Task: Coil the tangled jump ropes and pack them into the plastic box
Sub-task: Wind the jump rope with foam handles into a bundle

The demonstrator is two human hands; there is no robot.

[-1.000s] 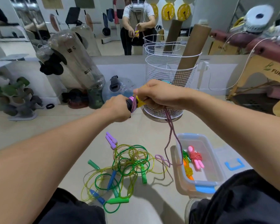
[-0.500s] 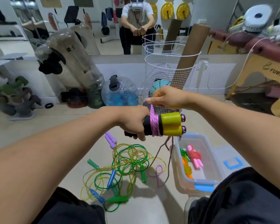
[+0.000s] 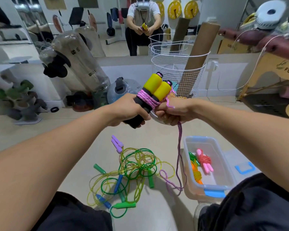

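Pale gym flooring (image 3: 77, 130) runs back to a mirrored wall. Left hand (image 3: 128, 110) curls its fingers round the black lower ends of two yellow-and-black foam handles (image 3: 155, 90), held side by side and tilted up. Right hand (image 3: 172, 113) closes on the pink braided rope (image 3: 179, 147), wound several turns around the handles; its tail hangs to the floor beside the clear plastic box (image 3: 223, 164). Left of the box lies a tangle of green and yellow ropes (image 3: 133, 165).
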